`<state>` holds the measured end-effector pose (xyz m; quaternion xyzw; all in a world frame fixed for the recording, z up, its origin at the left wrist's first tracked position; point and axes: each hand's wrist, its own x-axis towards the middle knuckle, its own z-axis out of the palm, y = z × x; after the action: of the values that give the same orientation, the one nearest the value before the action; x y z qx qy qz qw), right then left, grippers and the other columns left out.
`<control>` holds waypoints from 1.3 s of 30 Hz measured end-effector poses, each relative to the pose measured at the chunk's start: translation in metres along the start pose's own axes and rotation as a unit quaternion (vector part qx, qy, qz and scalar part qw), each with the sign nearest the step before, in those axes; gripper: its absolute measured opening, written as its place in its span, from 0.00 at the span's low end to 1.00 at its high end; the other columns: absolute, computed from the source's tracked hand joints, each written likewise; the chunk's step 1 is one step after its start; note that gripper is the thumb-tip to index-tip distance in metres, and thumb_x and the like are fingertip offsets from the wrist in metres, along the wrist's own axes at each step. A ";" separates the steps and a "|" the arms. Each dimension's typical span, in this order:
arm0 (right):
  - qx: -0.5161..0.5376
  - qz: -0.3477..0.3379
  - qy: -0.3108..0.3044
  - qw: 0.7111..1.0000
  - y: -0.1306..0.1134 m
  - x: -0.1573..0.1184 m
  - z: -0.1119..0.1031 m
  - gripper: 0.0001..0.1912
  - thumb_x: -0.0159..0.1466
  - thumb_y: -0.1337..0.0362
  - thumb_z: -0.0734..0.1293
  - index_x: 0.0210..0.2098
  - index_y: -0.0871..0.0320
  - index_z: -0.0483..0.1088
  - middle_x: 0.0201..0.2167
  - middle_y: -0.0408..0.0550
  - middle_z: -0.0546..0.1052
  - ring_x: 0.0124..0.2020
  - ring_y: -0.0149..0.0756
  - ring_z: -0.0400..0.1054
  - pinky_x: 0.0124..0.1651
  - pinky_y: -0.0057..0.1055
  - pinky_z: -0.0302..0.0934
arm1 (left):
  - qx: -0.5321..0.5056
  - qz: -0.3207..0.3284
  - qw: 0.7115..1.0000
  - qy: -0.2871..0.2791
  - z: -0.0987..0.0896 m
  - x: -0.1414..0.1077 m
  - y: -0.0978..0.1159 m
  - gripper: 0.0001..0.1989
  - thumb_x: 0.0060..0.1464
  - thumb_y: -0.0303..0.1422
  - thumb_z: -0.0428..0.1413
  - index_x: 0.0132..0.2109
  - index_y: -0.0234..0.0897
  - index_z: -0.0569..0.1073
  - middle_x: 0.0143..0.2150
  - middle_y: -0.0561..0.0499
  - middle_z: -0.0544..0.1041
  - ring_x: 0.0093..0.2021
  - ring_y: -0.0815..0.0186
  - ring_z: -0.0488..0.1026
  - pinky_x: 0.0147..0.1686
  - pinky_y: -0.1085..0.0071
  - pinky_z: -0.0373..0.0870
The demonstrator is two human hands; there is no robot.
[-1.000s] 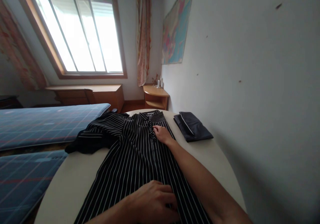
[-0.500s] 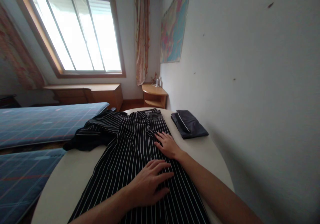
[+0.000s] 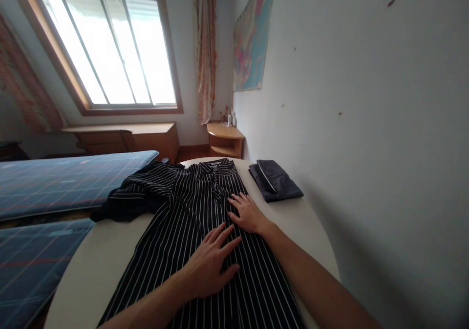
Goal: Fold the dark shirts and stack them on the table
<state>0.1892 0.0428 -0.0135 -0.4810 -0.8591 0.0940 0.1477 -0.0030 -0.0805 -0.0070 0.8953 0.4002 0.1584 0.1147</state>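
Note:
A black garment with white stripes (image 3: 194,211) is spread over a round cream table (image 3: 91,265), its collar at the far edge. One sleeve reaches out to the left; no sleeve shows on the right. My left hand (image 3: 214,263) lies on the middle of the garment with its fingers spread. Farther up, my right hand (image 3: 247,214) rests flat near the garment's right edge, fingers apart. Neither hand grips the cloth.
A folded dark cloth item (image 3: 278,180) lies at the table's far right. Blue plaid mattresses (image 3: 66,180) stand along the left. Beyond are a wooden desk (image 3: 154,136) and a corner shelf (image 3: 225,132); a wall rises at the right.
My left hand has moved slightly left and away from me over the garment, its fingers now pointing more forward. My right hand has stayed nearly in place.

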 end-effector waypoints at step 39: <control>-0.044 0.122 -0.038 0.991 0.024 0.049 -0.013 0.29 0.70 0.57 0.56 0.66 0.62 0.59 0.64 0.62 0.64 0.65 0.48 0.59 0.65 0.41 0.50 | -0.010 -0.006 0.997 -0.074 0.011 0.048 0.027 0.32 0.64 0.47 0.49 0.71 0.43 0.55 0.74 0.42 0.48 0.73 0.43 0.37 0.68 0.40 0.41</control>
<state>0.1889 0.0973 -0.0006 -0.5843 -0.8022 0.0919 0.0813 0.0495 -0.0627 0.0014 0.9009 0.3944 0.0952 0.1539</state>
